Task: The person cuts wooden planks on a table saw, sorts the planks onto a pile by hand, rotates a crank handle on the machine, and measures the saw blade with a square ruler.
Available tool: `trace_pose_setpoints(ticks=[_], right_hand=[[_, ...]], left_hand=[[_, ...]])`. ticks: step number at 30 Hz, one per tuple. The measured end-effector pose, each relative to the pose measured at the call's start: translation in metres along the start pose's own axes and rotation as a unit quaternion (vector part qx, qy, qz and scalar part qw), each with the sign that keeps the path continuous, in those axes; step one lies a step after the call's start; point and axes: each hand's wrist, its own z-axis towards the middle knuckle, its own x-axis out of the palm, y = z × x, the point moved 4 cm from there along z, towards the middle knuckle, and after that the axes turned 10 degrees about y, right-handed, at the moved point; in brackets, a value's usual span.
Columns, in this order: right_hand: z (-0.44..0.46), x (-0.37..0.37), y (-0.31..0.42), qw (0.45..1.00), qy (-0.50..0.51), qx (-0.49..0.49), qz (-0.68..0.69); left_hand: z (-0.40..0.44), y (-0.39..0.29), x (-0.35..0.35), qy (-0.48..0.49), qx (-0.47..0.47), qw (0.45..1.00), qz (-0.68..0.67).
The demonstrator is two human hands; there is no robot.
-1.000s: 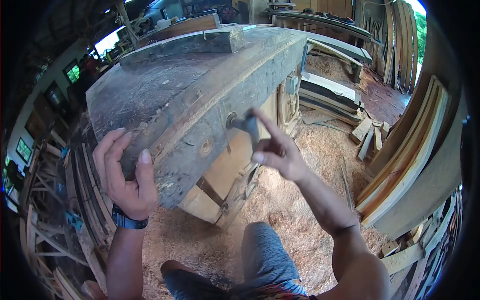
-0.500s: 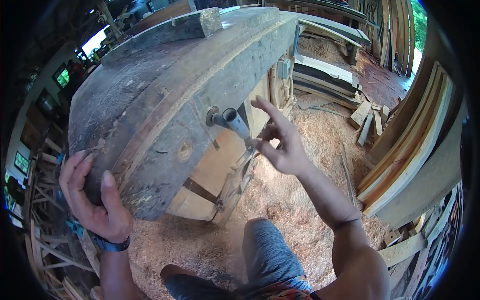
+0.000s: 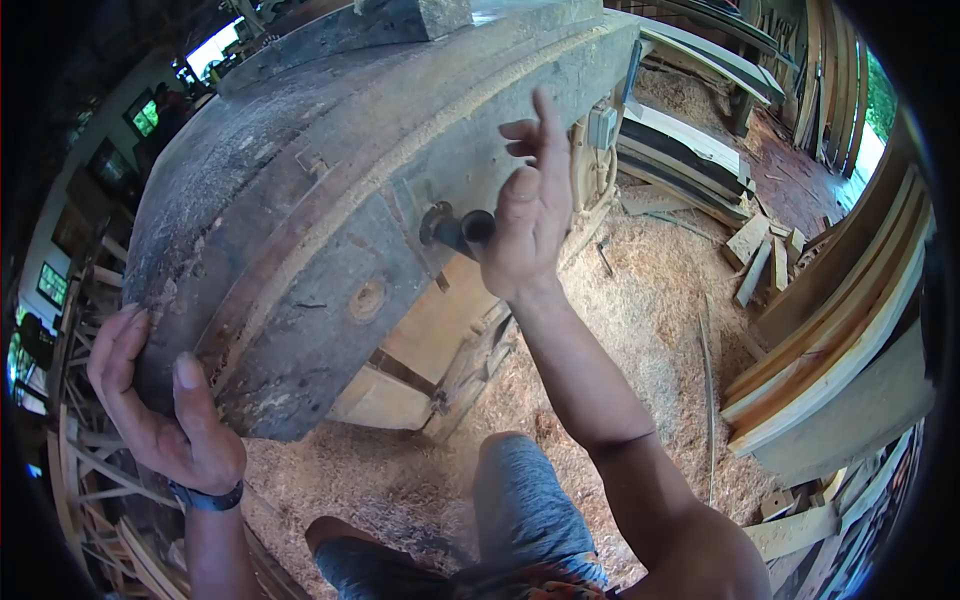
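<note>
My left hand [image 3: 165,410], with a dark band at its wrist, lies at the near left corner of the worn wooden workbench [image 3: 320,240]. Its fingers are over the edge and its thumb is apart, with no object seen in it. My right hand [image 3: 530,210] is raised beside the bench's side, palm partly turned away, fingers spread and holding nothing. Just left of its palm, a metal pipe handle [image 3: 477,228] sticks out from a round fitting on the bench side. Whether the hand touches the pipe is unclear.
Wood shavings [image 3: 640,330] cover the floor. Curved planks [image 3: 840,320] lean at the right, with offcuts [image 3: 760,250] behind. A thick timber block [image 3: 430,15] sits atop the bench. Slatted wooden pieces [image 3: 90,480] stand at the left.
My right hand has risen and moved to the pipe's right side, its fingers now pointing up. The pipe's angle has changed. My left hand stays on the corner while the view has shifted.
</note>
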Motion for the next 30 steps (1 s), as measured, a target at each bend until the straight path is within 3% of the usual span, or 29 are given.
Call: trace_pose_setpoints(ticks=[2,5,7,8,9,10,12,13,14,15,17,19,22,25,28,30], right_hand=[[0.0,-0.004,0.004,1.0,0.021,-0.015,-0.014],[-0.014,-0.031,-0.023,0.98,-0.021,0.145,0.131],[-0.053,-0.055,-0.105,0.973,-0.038,0.224,0.036],[-0.085,-0.067,-0.146,0.956,0.03,0.279,-0.081],[-0.125,-0.084,-0.192,0.919,0.1,0.331,-0.191],[-0.178,-0.101,-0.245,0.861,0.195,0.42,-0.213],[-0.269,-0.147,-0.304,0.705,0.351,0.522,-0.329],[-0.303,-0.165,-0.327,0.664,0.38,0.534,-0.36],[-0.312,-0.18,-0.329,0.622,0.395,0.57,-0.364],[-0.326,-0.195,-0.341,0.604,0.396,0.57,-0.391],[-0.345,-0.214,-0.367,0.58,0.374,0.576,-0.438],[-0.351,-0.221,-0.391,0.59,0.326,0.564,-0.477],[-0.338,-0.211,-0.418,0.59,0.378,0.533,-0.475],[-0.339,-0.211,-0.443,0.526,0.448,0.593,-0.413],[-0.356,-0.213,-0.448,0.485,0.496,0.475,-0.542],[-0.343,-0.214,-0.436,0.465,0.536,0.448,-0.544]], left_hand=[[0.002,0.0,0.002,-0.006,-0.004,1.0,0.019],[0.001,0.005,0.003,-0.011,0.018,1.0,-0.003],[-0.001,0.01,0.0,-0.007,0.025,1.0,0.007],[0.0,0.011,-0.001,-0.002,0.024,0.999,0.04],[-0.001,0.013,-0.002,0.002,0.021,0.997,0.077],[-0.002,0.015,-0.002,-0.003,-0.002,0.996,0.089],[-0.004,0.021,-0.005,0.002,-0.053,0.983,0.173],[-0.01,0.021,-0.004,-0.013,-0.087,0.983,0.162],[-0.014,0.033,-0.003,-0.017,-0.165,0.985,0.037],[-0.012,0.034,0.0,-0.021,-0.183,0.983,0.013],[-0.004,0.018,0.0,-0.011,-0.073,0.992,0.104],[0.002,0.011,-0.005,-0.009,-0.03,0.991,0.132],[0.005,0.008,-0.01,-0.012,-0.002,0.99,0.142],[0.006,0.006,-0.01,-0.005,0.007,0.989,0.147],[0.007,0.007,-0.004,-0.001,0.031,0.99,0.134],[0.01,0.0,0.004,0.004,0.042,0.991,0.128]])
